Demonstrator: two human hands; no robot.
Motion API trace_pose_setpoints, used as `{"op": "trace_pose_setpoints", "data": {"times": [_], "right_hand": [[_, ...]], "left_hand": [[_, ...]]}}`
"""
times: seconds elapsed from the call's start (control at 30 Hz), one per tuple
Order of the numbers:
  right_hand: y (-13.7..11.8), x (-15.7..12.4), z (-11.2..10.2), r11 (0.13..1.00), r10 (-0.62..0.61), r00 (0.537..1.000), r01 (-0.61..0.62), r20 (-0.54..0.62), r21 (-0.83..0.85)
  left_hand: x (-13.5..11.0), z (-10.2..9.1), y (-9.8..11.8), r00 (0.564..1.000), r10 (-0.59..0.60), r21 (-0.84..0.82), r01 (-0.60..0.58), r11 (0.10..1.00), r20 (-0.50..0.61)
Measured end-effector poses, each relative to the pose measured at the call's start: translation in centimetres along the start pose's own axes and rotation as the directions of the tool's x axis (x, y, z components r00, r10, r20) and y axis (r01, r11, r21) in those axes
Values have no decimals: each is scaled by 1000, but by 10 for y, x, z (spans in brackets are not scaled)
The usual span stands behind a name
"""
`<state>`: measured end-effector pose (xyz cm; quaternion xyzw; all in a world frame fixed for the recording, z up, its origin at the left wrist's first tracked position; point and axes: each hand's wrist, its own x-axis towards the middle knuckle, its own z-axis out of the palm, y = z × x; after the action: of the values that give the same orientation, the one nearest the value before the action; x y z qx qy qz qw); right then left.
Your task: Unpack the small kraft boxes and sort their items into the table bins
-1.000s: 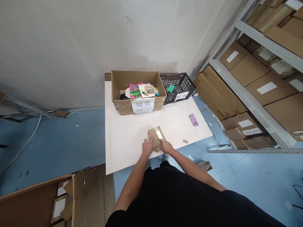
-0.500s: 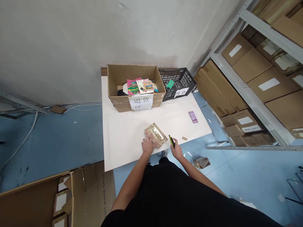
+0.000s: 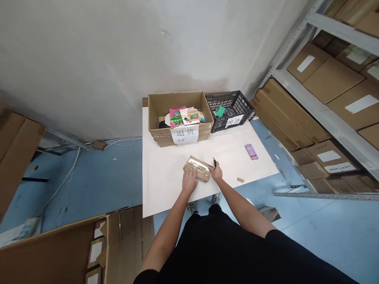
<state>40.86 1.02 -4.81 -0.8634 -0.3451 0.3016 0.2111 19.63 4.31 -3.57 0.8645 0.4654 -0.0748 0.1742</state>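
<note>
Resting L hand point(image 3: 190, 179), spread, on taped pkg point(image 3: 201, 168); R hand point(image 3: 217, 172) clamped on cutter point(image 3: 214, 163).

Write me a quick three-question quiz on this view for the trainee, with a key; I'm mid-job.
1. Multiple choice: what does the right hand hold?
A) a roll of tape
B) a yellow-and-black tool
C) a green cup

2. True or false: the left hand is lifted clear of the taped package.

3. Fill in: as pictured, the black plastic crate stands to the ____ of the open cardboard box.

Key: 1. B. 2. False; it rests on the package. 3. right.
</note>
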Motion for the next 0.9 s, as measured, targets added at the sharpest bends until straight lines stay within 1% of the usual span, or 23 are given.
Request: {"op": "trace_pose_setpoints", "data": {"times": [0.07, 0.13, 0.17, 0.23, 0.3, 0.33, 0.43, 0.53, 0.67, 0.8, 0.9], "right_hand": [[3, 2, -4, 995, 69, 998, -68, -10, 67], [10, -2, -6, 973, 129, 992, -128, 6, 194], [15, -6, -8, 952, 142, 990, -143, 23, 270], [27, -14, -12, 898, 120, 991, -134, 60, 420], [41, -22, -17, 845, 68, 994, -105, 90, 525], [47, -25, -21, 828, 51, 993, -102, 108, 552], [59, -30, -29, 827, 72, 984, -152, 166, 542], [62, -27, -35, 869, 124, 968, -213, 219, 447], [62, -18, -36, 908, 129, 963, -210, 235, 363], [62, -14, -37, 923, 108, 970, -178, 216, 340], [61, -15, -37, 920, 97, 975, -164, 198, 356]], "left_hand": [[24, -10, -7, 990, 124, 0, -125, 992, 67], [44, -15, -13, 976, 182, -4, -183, 983, 122], [51, -14, -14, 973, 187, -8, -188, 982, 135], [60, -8, -12, 978, 166, -22, -164, 986, 127], [61, 4, 0, 990, 103, -31, -100, 994, 95], [59, 11, 9, 995, 66, -31, -63, 997, 73], [51, 27, 36, 999, -26, -21, 27, 999, 29], [46, 32, 51, 998, -59, -8, 59, 998, 32], [48, 28, 50, 997, -53, 31, 51, 998, 53], [48, 25, 48, 996, -62, 34, 60, 998, 56], [46, 26, 48, 997, -52, 36, 50, 998, 51]]}}
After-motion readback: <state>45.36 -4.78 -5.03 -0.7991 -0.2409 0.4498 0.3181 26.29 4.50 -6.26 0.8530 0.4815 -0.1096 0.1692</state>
